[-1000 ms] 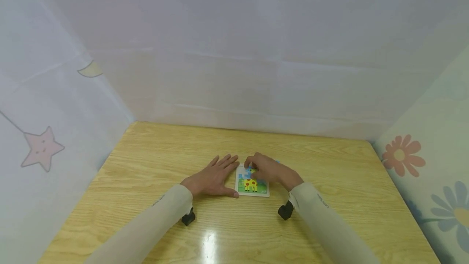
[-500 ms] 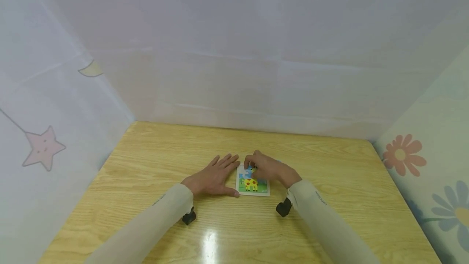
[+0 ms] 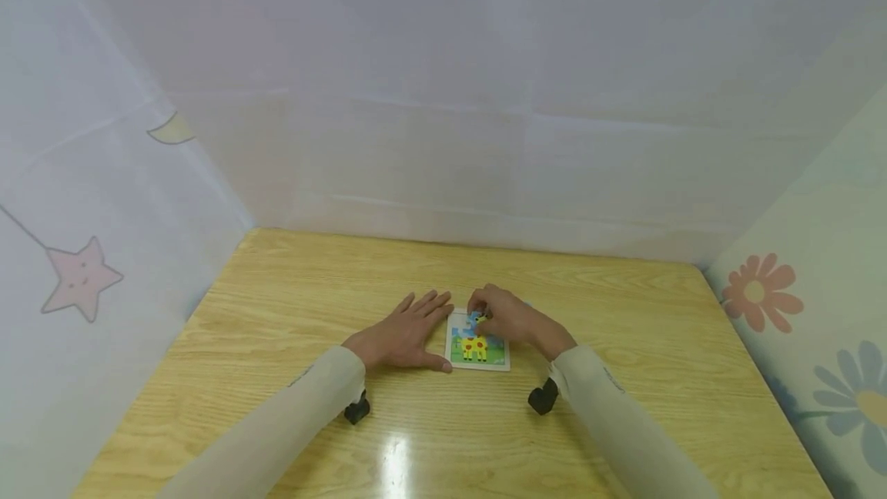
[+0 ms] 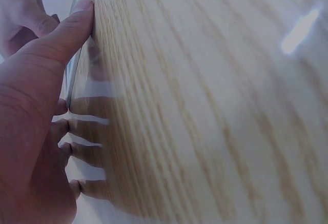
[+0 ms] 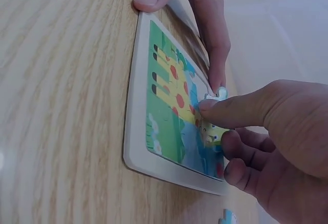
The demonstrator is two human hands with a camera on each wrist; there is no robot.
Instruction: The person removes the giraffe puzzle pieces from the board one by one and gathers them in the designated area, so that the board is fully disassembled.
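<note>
A jigsaw puzzle in a pale tray (image 5: 134, 131) lies on the table, its picture a yellow giraffe with red spots on green and blue. My left hand (image 3: 405, 333) rests flat with fingers spread; the thumb touches the tray's near left corner and a fingertip its far left corner. Over the upper part of the picture, my right hand (image 3: 509, 318) pinches a puzzle piece (image 5: 214, 133) showing the giraffe's head. One knobbed edge of it stands up past the thumb in the right wrist view. The fingers partly hide the piece and the tray's far right part.
Another blue puzzle piece (image 5: 228, 217) lies on the wooden table (image 3: 430, 437) just beyond the tray, mostly behind the right hand in the head view. White cloth walls (image 3: 443, 137) printed with flowers and a star surround the table's back and sides.
My right hand has shifted slightly to the right with the giraffe-head puzzle piece, showing more of it. The left hand and the tray have stayed in place.
</note>
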